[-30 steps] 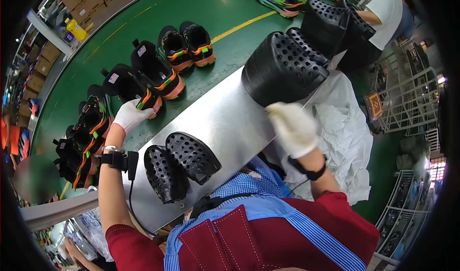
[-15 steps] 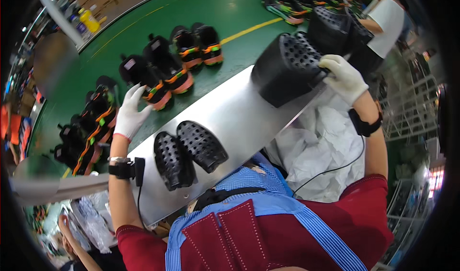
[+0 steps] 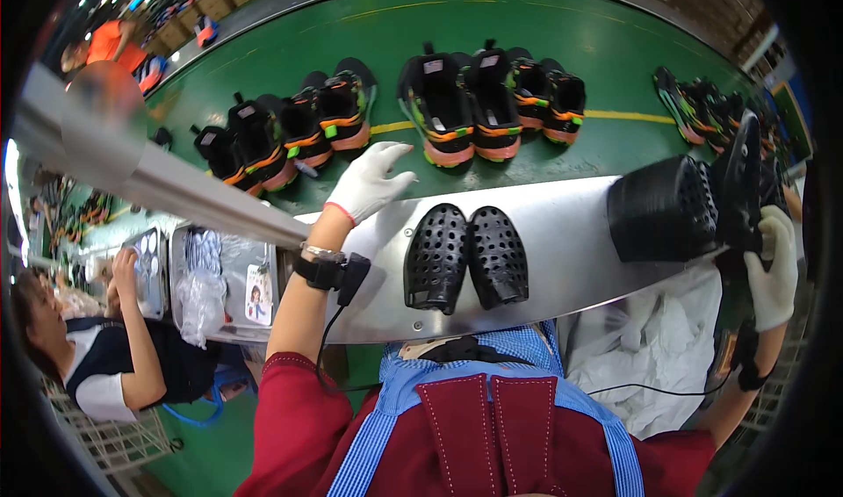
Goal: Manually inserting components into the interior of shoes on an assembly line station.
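Just right of our left hand we count two perforated black shoe forms and, farther out, four sneakers; left of it, four more sneakers.

A pair of shells lay on the middle of the bench, and a stack of shells lay at its right end. Also at that end, just right of the stack, was a single shell in the right hand. The left hand was above the bench's far edge, left of the middle. Shoes stood in groups behind the bench. Sheeting lay before its right half. Left of the bench were a tray with a bag in it and, farther left, a co-worker.
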`<state>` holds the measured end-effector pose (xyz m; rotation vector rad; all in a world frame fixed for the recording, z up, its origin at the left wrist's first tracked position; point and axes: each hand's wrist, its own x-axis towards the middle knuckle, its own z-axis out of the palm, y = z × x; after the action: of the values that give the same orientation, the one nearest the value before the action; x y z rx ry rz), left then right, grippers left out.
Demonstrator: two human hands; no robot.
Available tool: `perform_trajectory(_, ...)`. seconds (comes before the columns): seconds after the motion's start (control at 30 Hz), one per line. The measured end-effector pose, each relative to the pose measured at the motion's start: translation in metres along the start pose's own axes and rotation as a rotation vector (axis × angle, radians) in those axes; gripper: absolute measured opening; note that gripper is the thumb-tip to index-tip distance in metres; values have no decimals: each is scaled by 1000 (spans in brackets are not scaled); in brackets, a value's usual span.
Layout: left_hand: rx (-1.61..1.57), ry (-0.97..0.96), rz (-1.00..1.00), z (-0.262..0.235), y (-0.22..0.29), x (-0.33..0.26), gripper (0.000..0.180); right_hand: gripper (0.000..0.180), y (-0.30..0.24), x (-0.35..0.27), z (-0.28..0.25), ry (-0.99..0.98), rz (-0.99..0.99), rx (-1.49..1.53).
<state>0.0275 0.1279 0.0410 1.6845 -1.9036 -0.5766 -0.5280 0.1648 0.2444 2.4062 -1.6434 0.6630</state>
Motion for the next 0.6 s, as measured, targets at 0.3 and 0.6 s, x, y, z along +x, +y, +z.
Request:
perform_trajectory(0.3,-918,-93,-1,-11,76,3,54,43,-144,41,108,-122,-271,516)
perform_trajectory(0.6,-1826,-212,-91,-31,48,-12,49,36,-263,103,166,-346,-650,640)
